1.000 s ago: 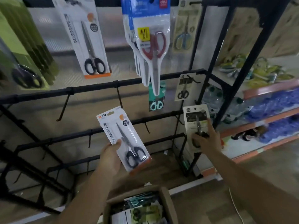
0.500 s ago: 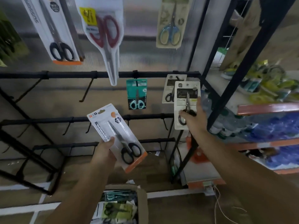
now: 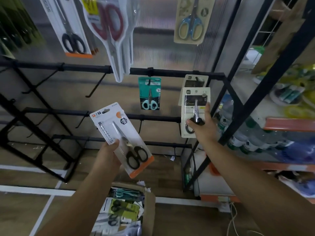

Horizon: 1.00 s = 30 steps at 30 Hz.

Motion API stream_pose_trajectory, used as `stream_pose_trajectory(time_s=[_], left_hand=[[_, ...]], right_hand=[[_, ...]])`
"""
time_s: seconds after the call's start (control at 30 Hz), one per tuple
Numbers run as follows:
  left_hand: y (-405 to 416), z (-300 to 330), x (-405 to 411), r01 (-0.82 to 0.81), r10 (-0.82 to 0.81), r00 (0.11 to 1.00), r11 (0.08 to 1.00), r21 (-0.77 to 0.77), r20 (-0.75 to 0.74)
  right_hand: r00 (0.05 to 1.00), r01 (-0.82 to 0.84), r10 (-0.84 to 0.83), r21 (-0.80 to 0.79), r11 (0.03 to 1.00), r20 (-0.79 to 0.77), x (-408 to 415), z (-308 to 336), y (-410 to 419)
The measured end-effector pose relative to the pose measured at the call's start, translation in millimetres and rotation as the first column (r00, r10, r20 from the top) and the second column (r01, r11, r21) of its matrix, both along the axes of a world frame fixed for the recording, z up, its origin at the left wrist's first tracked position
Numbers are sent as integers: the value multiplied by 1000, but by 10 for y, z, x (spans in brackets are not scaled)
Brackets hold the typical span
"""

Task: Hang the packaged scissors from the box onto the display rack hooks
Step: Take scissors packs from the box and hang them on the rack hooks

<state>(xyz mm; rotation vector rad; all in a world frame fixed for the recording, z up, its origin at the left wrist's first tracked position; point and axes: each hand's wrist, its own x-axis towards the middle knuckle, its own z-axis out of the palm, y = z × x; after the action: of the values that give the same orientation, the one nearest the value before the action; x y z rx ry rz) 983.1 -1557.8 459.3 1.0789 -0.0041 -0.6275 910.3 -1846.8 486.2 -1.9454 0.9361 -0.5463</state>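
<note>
My left hand (image 3: 109,153) grips a white and orange pack of black-handled scissors (image 3: 121,138), tilted, in front of the black display rack (image 3: 170,72). My right hand (image 3: 202,128) holds a small cream pack of black scissors (image 3: 196,106) up at the rack's right end, its top overlapping an identical pack (image 3: 195,81) that hangs from a hook on the upper bar. Whether the held pack's hole is on the hook I cannot tell. The open cardboard box (image 3: 150,201) stands low in the middle, with several scissor packs inside.
A teal pack (image 3: 150,93) hangs mid-bar. Above hang black-handled (image 3: 68,28), red-handled (image 3: 110,31) and blue-handled (image 3: 190,21) packs. Bare hooks (image 3: 95,87) jut from the left bars. Shelves with bottles and goods (image 3: 255,133) stand right of a slanted black post.
My right hand has lifted the cream pack from beside the lower bar up to the hanging twin at the upper bar. My left hand kept its pack roughly steady as the view shifted.
</note>
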Motion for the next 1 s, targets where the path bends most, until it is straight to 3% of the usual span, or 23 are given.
stream_pose_trajectory(time_s=[0.23,0.57,0.73,0.8,0.9,1.0], left_hand=[[7,78,-92,-104,105,994,994,21,-25],[40,283,-132,-92,94,995,995,47,-25],[18,422,-191,-76,76,997,997,3,-1],[6,433,-225,-69,69,998,998,-8,0],[-45,441,-251,-77,77,997,997,-5,-12],[-69,469,-257,-99,99,995,995,12,-2]], right_hand=[[987,64,-83,135,989,136,114,-11,-37],[999,-35,35,184,982,-2,290,339,-299],[999,23,-19,144,989,-30,294,203,-86],[999,32,-33,255,967,-1,273,173,123],[978,-181,206,526,831,11,170,230,537],[844,-466,529,610,641,89,-11,388,937]])
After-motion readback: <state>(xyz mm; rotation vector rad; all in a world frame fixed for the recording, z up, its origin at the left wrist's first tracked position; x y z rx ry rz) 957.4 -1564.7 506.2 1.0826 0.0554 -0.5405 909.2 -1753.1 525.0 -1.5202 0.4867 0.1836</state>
